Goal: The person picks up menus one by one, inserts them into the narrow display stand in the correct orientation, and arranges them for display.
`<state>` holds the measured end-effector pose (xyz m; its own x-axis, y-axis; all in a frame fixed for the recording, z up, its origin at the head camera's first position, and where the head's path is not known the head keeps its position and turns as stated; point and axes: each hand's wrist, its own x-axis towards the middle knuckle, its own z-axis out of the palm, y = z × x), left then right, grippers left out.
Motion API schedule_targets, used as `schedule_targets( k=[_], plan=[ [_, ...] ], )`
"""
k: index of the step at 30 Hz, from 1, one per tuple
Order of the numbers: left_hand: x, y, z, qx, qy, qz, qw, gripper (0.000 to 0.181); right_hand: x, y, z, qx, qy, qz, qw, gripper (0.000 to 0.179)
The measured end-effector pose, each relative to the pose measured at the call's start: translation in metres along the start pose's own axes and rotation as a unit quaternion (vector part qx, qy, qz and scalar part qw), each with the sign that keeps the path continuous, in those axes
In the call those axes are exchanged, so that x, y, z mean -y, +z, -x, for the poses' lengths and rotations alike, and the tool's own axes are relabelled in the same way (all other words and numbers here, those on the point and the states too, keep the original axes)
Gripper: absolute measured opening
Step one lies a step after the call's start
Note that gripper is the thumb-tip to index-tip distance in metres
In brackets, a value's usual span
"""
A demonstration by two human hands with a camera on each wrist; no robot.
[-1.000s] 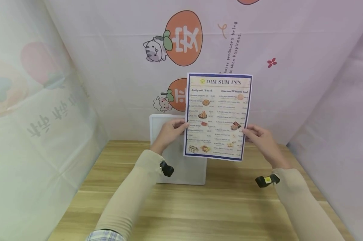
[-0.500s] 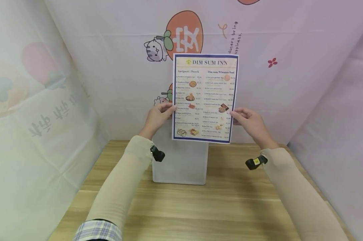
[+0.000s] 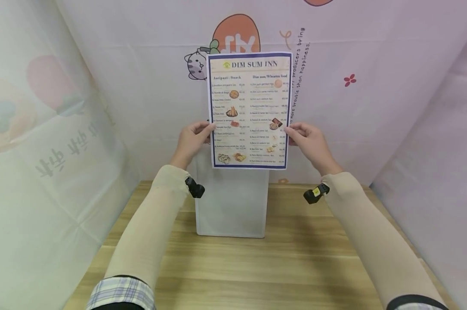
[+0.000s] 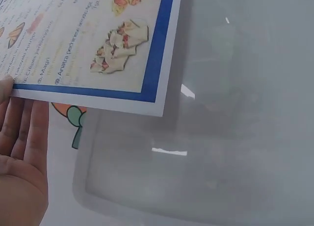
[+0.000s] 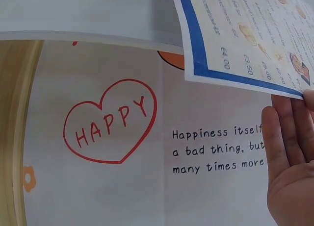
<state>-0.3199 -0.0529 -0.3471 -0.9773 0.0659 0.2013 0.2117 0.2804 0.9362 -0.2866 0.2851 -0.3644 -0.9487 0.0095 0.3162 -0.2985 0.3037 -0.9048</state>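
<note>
At far L, showing a pale side cloth (image 3: 35, 215) w/ faded fruit print. Next, reaching fwd over the wood-grain desk (image 3: 233, 275) w/ L arm in a beige sleeve (image 3: 142, 228), and wearing a small blk wrist cam (image 3: 195, 188). Pinching the L edge of a menu sheet (image 3: 250, 113) w/ L hand (image 3: 190, 141), a bit below mid-height, placing thumb on the front & fingers behind the paper. In ctr, holding that sheet up above the desk, approx. upright, facing the head cam; displaying "DIM SUM INN" at top, 2 cols. of dishes w/ prices, small food pics & a blue border. Behind it, seeing a whitish rimmed panel (image 3: 231, 209) w/ btm edge on the desk & upper part hidden by the sheet; leaving contact btwn the two unclear. Farther back, showing a printed back cloth (image 3: 330, 51) w/ orange fruit & cartoon cat, partly covered. To the R, pinching the sheet's R edge w/ R hand (image 3: 310, 142), again putting thumb in front & fingers behind. In R-wrist view, catching a red heart (image 5: 112, 122) w/ "HAPPY" on the cloth.
</note>
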Motion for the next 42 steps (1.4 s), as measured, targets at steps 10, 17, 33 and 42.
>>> schedule_targets(
  k=[10,17,33,42],
  plan=[
    [-0.010,-0.011,-0.008,0.012,0.002,-0.004,0.9999,0.046,0.011,0.005,-0.014,-0.016,-0.003,-0.004,0.9999,0.046],
    [-0.018,-0.016,-0.015,-0.011,0.011,0.012,0.9998,0.047,0.023,0.010,-0.023,-0.028,-0.013,-0.014,0.9994,0.045],
    [-0.036,-0.021,-0.020,-0.039,0.028,0.047,0.9977,0.041,0.039,0.015,-0.035,-0.043,-0.033,-0.022,0.9983,0.042],
    [-0.038,-0.023,-0.019,-0.033,0.029,0.038,0.9983,0.042,0.039,0.015,-0.037,-0.041,-0.029,-0.028,0.9983,0.038]
  ],
)
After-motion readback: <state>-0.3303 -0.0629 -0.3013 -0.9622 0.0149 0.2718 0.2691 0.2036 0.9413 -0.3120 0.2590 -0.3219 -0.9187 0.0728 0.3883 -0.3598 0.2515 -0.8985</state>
